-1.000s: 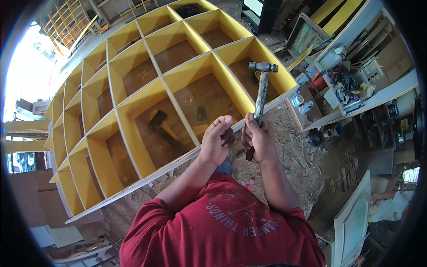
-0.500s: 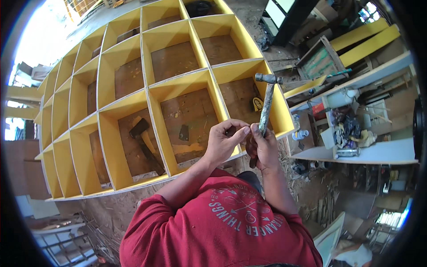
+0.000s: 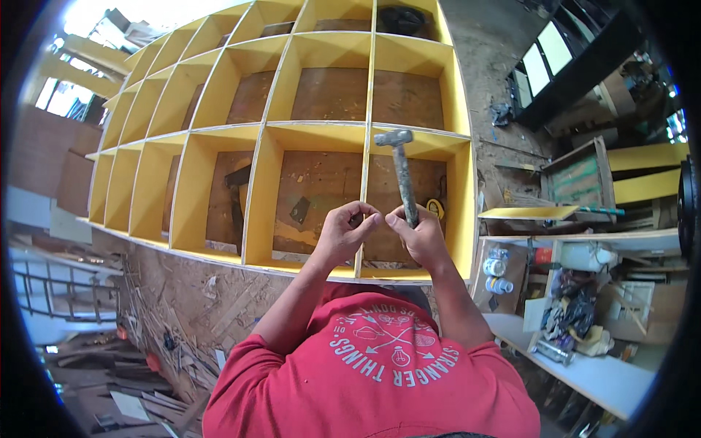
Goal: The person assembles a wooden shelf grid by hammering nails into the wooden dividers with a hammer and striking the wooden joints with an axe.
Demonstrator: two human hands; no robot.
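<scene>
My right hand (image 3: 422,238) is wrapped round the handle of a hammer (image 3: 403,171), whose metal head points up and away from me. Just left of it, my left hand (image 3: 346,235) has thumb and fingers pinched together; whatever lies between them is too small to make out. Both hands are over the near edge of a large yellow wooden grid frame (image 3: 467,186) with several open compartments. A yellow-and-black tape measure (image 3: 436,209) lies in the near right compartment. Two compartments to the left rests a dark-headed tool with a long handle (image 3: 237,179).
A small dark flat piece (image 3: 299,210) lies in the near middle compartment, and a black bag (image 3: 401,20) in a far one. To the right, a white-edged open cabinet (image 3: 613,379) holds bottles and clutter. Wood scraps (image 3: 171,350) cover the floor at the lower left.
The view has turned, so the frame sits straighter before me. The hammer now leans left rather than right, still in my right hand. My hands stay close together.
</scene>
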